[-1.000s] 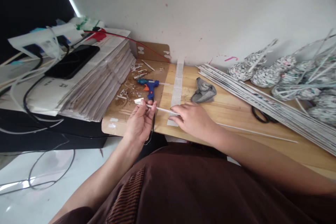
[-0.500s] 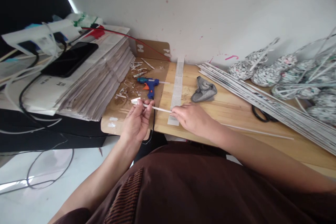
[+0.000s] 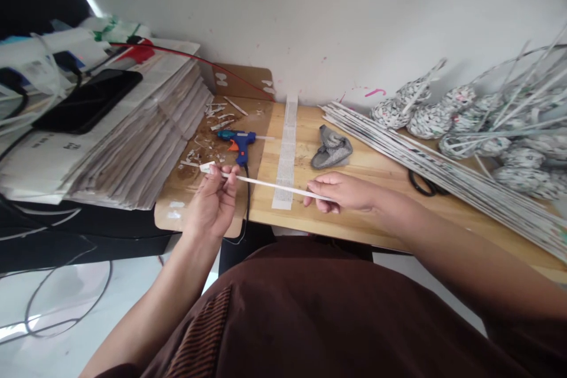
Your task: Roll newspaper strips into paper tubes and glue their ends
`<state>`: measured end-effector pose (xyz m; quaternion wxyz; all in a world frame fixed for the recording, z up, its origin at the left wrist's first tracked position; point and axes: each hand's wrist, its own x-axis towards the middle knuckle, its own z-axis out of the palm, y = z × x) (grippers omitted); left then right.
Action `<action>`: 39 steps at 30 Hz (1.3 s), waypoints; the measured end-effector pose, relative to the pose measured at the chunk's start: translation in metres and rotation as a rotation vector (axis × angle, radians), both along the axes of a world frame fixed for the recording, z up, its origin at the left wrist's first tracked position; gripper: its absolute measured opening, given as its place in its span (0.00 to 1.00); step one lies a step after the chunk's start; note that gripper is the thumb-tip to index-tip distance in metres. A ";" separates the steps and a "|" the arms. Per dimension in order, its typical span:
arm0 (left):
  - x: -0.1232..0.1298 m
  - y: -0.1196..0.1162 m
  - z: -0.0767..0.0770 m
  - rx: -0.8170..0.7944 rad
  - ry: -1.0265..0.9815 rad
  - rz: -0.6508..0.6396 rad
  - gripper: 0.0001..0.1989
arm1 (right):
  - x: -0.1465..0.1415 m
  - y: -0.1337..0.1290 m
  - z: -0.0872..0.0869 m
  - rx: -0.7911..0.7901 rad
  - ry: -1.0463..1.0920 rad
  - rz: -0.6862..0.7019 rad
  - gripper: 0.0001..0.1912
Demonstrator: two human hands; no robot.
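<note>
A person is holding a thin white rod point(image 3: 274, 186) above the near side of a wooden bench point(image 3: 296, 218); clock directions are running from the rod's middle. At 9 o'clock, the left hand point(image 3: 215, 195) is pinching it between thumb and fingers, a pale paper flap point(image 3: 205, 167) poking out past the tips. At 3 o'clock, the right hand point(image 3: 339, 192) is gripping the other end, though curled fingers are making it hard to tell exactly where the rod stops. The paired grip is probably holding it straight.

Toward 12 o'clock, a printed strip point(image 3: 287, 150) is lying flat, passing beneath the rod. Between 10 and 11, a blue glue gun point(image 3: 242, 143) is resting on scrap-strewn cardboard point(image 3: 181, 189), likely so the board is catching drips. At 2, a crumpled grey cloth point(image 3: 330, 150) is lying within the right hand's reach. Nearer 3, a bundle of rods point(image 3: 425, 160) is lying lengthwise, presumably for easy picking. Between 9 and 10, a paper stack point(image 3: 146, 142) is apparently serving as shelf for a phone point(image 3: 95, 97).
</note>
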<state>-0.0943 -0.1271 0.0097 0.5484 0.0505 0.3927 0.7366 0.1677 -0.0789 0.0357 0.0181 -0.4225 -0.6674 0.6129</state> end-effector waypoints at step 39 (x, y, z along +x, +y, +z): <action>0.014 -0.007 -0.007 -0.016 -0.039 -0.023 0.06 | -0.029 -0.012 -0.020 1.181 -0.251 0.253 0.15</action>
